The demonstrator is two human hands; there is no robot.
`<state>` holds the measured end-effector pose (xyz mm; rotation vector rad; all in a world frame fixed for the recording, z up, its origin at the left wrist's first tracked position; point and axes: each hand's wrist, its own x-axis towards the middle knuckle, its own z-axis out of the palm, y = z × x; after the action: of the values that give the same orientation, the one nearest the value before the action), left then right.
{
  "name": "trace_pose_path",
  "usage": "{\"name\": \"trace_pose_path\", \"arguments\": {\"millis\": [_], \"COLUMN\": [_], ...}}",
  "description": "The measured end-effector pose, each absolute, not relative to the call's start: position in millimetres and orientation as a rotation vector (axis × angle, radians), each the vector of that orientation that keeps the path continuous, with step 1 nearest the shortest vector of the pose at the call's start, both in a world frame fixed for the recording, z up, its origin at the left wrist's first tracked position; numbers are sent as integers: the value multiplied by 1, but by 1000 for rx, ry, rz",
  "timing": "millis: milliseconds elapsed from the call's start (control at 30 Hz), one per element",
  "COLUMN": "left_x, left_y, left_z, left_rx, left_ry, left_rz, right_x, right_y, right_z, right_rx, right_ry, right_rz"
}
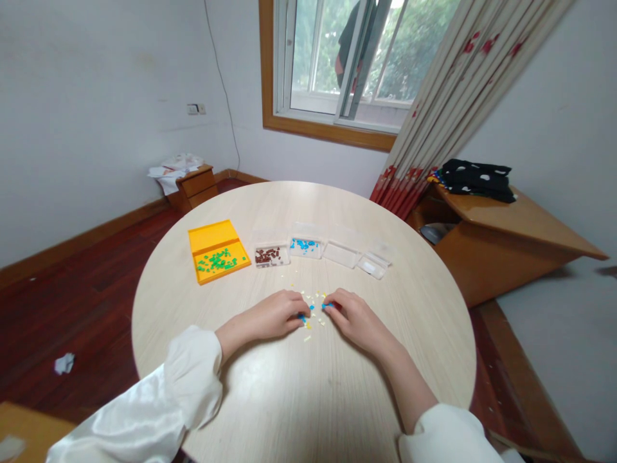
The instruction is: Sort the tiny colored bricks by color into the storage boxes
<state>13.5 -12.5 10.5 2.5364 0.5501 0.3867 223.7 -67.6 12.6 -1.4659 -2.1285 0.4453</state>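
Note:
My left hand [282, 313] rests on the table with its fingers curled together over small blue pieces [302, 318], partly hidden under the fingertips. Opposite it, my right hand [354, 318] pinches a small blue piece [325, 306] between thumb and fingers. Between the two hands lies a loose scatter of small cream pieces [321, 322], a few yellow pieces [308, 326] and another blue piece [312, 307]. The pieces are too small for me to tell their exact kind.
Beyond my hands, on the round table [328, 411], are a yellow case [212, 236] with green pieces, a see-through box [285, 262] of brown pieces, another box [318, 253] with blue pieces, and further see-through boxes [341, 254]. A wooden cabinet [477, 251] stands right.

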Motion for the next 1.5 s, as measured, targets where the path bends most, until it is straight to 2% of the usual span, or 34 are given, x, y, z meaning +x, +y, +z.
{"name": "trace_pose_path", "arguments": {"millis": [167,367,733,1067,1267,1500], "left_x": [15,16,12,9,5,7], "left_y": [-11,-11,-9,1,14,15], "left_z": [7,4,7,6,0,-4], "left_rx": [2564,2636,2568,2140,2054,2094], "left_ry": [536,563,666,915,1064,1057], "left_rz": [411,374,487,835,963,982], "right_x": [224,224,207,207,225,234], "right_y": [-63,-47,34,48,14,-39], "right_z": [11,-4,-3,-19,-12,1], "right_rx": [-1400,-1414,-1348,-1403,-1382,-1297], "right_ry": [-1900,-1669,-1677,-1677,-1699,-1925], "right_rz": [468,319,-18,95,196,488]}}
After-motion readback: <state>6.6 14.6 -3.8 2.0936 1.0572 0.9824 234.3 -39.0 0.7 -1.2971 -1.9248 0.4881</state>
